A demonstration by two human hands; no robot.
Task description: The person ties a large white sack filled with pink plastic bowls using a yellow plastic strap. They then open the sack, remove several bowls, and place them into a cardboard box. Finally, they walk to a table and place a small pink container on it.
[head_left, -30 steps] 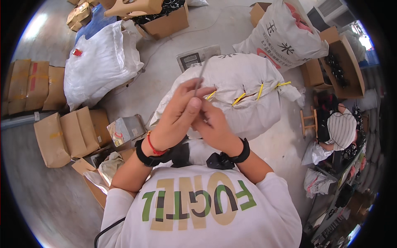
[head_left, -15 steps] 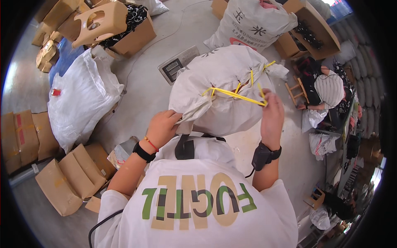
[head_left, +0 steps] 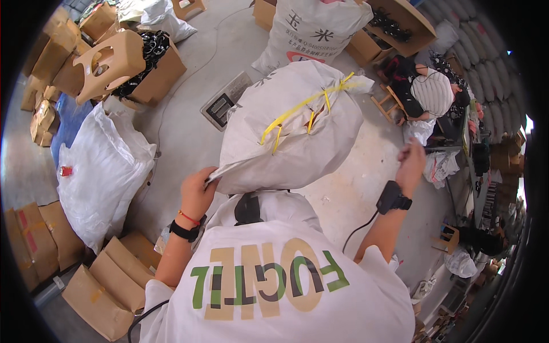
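Note:
A full white woven sack (head_left: pixel 303 154) rests in front of me, its mouth gathered along the top. Yellow strap (head_left: pixel 291 114) runs across that seam, with several short ends standing up and a brownish gap showing beneath. My left hand (head_left: pixel 196 191) is closed on the sack's near left corner, pinching the cloth. Out to the right of the sack, apart from it, my right hand (head_left: pixel 410 166) hangs in the air with loosely bent fingers, slightly blurred; no strap shows in it.
A floor scale (head_left: pixel 220 106) lies beyond the sack on the left. Another printed white sack (head_left: pixel 314 34) stands behind. A big white bag (head_left: pixel 103 177) and cardboard boxes (head_left: pixel 103 297) are at left. A person in a striped top (head_left: pixel 437 94) works at right beside a wooden stool (head_left: pixel 389 106).
My right hand has let go of the yellow strap and swung out to the right. The strap now lies along the sack's seam. My left hand stays on the corner, slightly further left.

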